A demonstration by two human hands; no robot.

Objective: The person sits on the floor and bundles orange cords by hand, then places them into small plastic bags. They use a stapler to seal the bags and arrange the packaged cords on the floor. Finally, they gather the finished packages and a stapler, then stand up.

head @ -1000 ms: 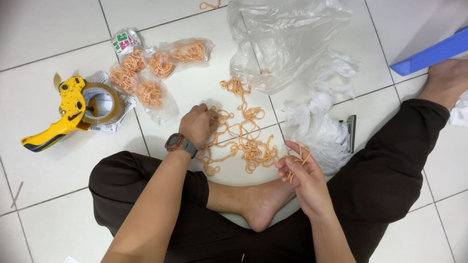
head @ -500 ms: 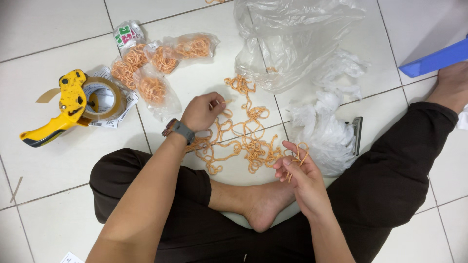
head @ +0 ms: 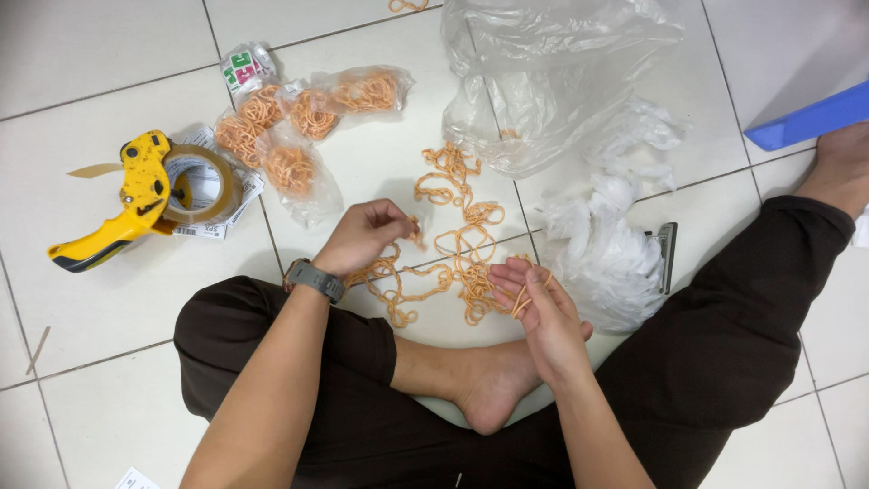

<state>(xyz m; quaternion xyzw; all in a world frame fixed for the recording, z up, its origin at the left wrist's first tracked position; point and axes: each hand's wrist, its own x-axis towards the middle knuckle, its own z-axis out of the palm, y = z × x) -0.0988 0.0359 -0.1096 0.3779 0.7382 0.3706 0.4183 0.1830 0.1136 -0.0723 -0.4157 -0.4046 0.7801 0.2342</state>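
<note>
I see orange rubber bands (head: 457, 244) strewn on the floor tiles (head: 109, 91) before the crossed legs. My left hand (head: 362, 237) pinches one band; my right hand (head: 543, 312) holds several in curled fingers, beside crumpled plastic bags (head: 606, 254).

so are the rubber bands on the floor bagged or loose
Both. A loose tangle of rubber bands is spread on the tiles between the left hand and right hand; more sit packed in small clear bags.
</note>
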